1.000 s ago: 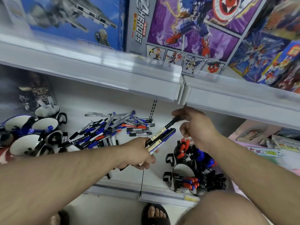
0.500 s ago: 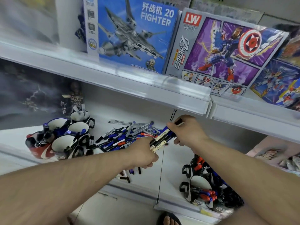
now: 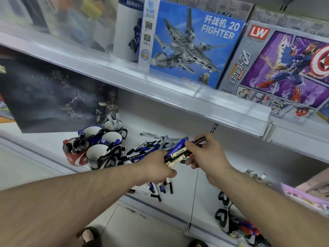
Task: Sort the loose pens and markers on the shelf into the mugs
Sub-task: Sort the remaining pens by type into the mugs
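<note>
The left hand (image 3: 156,166) grips a bundle of markers (image 3: 176,154), and the right hand (image 3: 204,154) now closes over the bundle's far end, where half a second ago it only pinched the tips. Behind them the loose pens (image 3: 151,148) lie on the shelf (image 3: 222,168), beside the mugs (image 3: 99,145) at left. The view has swung left.

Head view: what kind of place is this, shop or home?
Most likely a shop, a toy and stationery aisle. Boxed building-block sets stand face-out on the upper shelf, whose clear front strip looks made for price labels. Below, a loose pile of pens and markers lies beside mugs.
</note>
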Demonstrator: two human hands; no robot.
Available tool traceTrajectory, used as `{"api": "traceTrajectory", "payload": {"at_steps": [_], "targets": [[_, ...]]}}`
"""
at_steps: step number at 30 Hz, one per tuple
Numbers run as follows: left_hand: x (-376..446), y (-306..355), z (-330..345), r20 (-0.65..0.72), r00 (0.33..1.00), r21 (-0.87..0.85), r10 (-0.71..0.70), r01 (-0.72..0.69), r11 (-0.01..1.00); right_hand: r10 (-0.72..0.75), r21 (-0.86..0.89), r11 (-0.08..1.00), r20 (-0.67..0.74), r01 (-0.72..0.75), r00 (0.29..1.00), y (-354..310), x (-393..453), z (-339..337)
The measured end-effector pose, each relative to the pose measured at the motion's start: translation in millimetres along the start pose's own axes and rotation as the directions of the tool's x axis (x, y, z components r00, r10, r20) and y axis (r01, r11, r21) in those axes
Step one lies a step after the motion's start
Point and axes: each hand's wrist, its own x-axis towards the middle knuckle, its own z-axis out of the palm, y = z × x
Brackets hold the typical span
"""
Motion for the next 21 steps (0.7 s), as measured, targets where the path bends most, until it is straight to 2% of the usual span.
{"api": "traceTrajectory", "payload": {"at_steps": [5, 10, 18, 21], "targets": [[-3, -2, -4, -0.04, 0.998, 0.017, 0.05, -0.049, 0.999, 0.033, 0.042, 0.998, 0.098, -0.038, 0.995, 0, -1, 10], [-4, -3, -7, -0.029, 0.999, -0.026, 0.033, -0.034, 0.999, 0.049, 0.055, 0.997, 0.128, -0.056, 0.991, 1, 0, 10], [-16, 10, -12, 0.241, 0.97, -0.345, 0.03, 0.056, 0.937, -0.036, 0.044, 0.999, 0.175, 0.029, 0.984, 2, 2, -1], [-16, 13, -11, 0.29, 0.955, -0.486, -0.055, 0.196, 0.852, -0.073, 0.035, 0.997, 0.194, 0.068, 0.978, 4, 2, -6]]}}
